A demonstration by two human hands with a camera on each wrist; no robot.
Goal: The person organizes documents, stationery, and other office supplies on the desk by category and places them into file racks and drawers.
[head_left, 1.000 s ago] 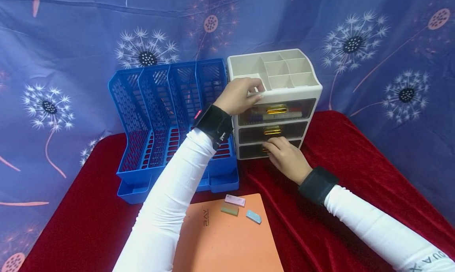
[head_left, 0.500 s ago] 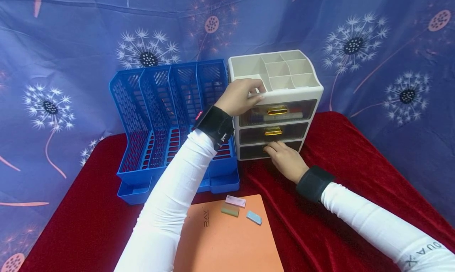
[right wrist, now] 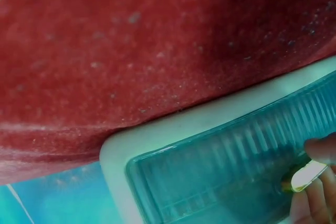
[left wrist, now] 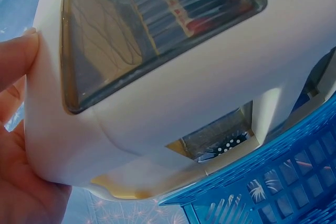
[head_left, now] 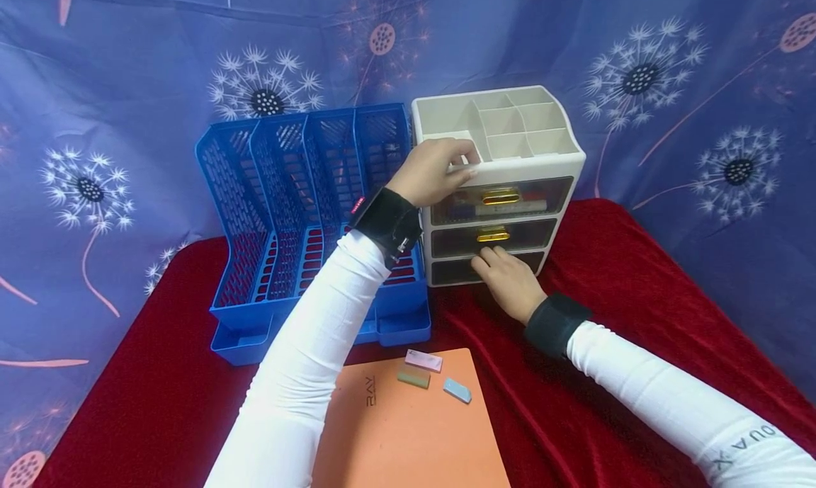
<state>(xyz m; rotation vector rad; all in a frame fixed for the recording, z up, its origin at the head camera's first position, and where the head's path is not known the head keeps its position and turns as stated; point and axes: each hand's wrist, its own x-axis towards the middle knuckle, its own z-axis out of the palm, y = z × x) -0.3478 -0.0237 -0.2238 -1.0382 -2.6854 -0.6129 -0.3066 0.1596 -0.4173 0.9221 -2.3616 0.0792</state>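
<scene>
A white desktop drawer unit (head_left: pixel 532 165) stands upright, its three dark see-through drawers pushed in. My left hand (head_left: pixel 433 173) holds its top front rim near the left corner, with fingers inside the top tray and the thumb in front. In the left wrist view, the thumb and fingers wrap the edge of the white casing (left wrist: pixel 157 98). Down at the bottom drawer (head_left: pixel 451 271), my right hand (head_left: pixel 510 284) covers the pull. The right wrist view shows thumb and fingers pinching the gold drawer handle (right wrist: pixel 308 176). Pens (head_left: pixel 510 208) lie inside the top drawer.
Left of the unit stands a blue file rack (head_left: pixel 255 307). In front lies an orange folder (head_left: pixel 408 431) bearing a pink eraser-like block (head_left: pixel 423 360), a green one (head_left: pixel 414 377) and a light blue one (head_left: pixel 457 390). Red velvet cloth (head_left: pixel 612 261) covers the table.
My right hand has shifted slightly, its wrist moving left, and the fingers now hide the bottom handle that showed earlier. The left hand keeps its hold on the rim. The drawers look unmoved.
</scene>
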